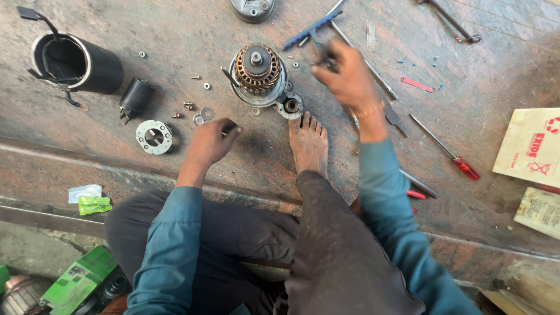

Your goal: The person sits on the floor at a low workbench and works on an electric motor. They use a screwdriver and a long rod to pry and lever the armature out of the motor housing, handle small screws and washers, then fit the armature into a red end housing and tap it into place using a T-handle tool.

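A: What are we seeing at the centre of the stone floor [175, 35]?

B: We are looking at a motor armature [257, 69] standing upright in its round metal housing, with a bare foot [308, 143] resting just near of it, toes touching the housing's small bearing lug.

A: How are we holding the left hand [211, 140]?

B: We are curling it closed on the floor, left of the foot, fingers pinching a small dark part that we cannot identify. Just beside it, to the left, flat washers [203, 115] and a round perforated plate [154, 136] are lying.

A: And the right hand [344, 76]?

B: We are raising it right of the armature; it is blurred, so we cannot tell whether it is gripping anything. Behind it a blue-handled tool [309, 28] and a long metal rod [364, 61] are lying.

A: What are we noting further out?

B: At far left a black cylindrical casing [87, 64] is lying on its side, with a smaller black solenoid [135, 98] near it. At right a red-handled screwdriver [446, 149] is lying well apart from the armature, and a cream packet [532, 146] is sitting at the right edge.
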A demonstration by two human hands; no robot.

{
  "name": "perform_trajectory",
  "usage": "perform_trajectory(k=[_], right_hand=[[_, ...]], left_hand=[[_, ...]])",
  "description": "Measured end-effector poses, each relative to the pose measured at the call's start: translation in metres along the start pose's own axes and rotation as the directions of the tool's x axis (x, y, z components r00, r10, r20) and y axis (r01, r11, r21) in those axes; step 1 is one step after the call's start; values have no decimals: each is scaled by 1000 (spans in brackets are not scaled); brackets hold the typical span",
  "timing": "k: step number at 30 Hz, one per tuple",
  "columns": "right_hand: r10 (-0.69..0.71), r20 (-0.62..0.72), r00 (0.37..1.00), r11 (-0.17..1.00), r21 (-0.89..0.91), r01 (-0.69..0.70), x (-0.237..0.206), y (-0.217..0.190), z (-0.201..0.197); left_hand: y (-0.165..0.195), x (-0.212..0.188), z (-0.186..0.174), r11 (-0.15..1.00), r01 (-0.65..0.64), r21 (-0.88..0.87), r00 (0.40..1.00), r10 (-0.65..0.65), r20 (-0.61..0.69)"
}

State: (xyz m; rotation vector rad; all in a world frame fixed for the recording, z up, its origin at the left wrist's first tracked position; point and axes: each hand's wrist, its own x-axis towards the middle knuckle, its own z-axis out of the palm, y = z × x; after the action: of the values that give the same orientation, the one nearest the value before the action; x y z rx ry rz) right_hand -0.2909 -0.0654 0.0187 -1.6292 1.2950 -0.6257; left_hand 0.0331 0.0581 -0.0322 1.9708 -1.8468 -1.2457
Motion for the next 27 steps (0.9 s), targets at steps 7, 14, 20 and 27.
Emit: perform_trajectory(k=[7,14,20,27], right_hand=[[220,256,941,843,435,-315,-119,56,59],[276,273,922,778,499,-381,-141,49,69],[249,-92,964,646,758,-95,-151,24,68],[199,-344,918,266,920,287,-155,22,86]], left_hand=[[54,-24,74,729,98,-678,922,190,338],[58,-23,109,483,193,-854,956,102,274],[58,-22,96,419,366,-831,926,-70,372],[67,-20,94,401,414,-817,905,-88,416]])
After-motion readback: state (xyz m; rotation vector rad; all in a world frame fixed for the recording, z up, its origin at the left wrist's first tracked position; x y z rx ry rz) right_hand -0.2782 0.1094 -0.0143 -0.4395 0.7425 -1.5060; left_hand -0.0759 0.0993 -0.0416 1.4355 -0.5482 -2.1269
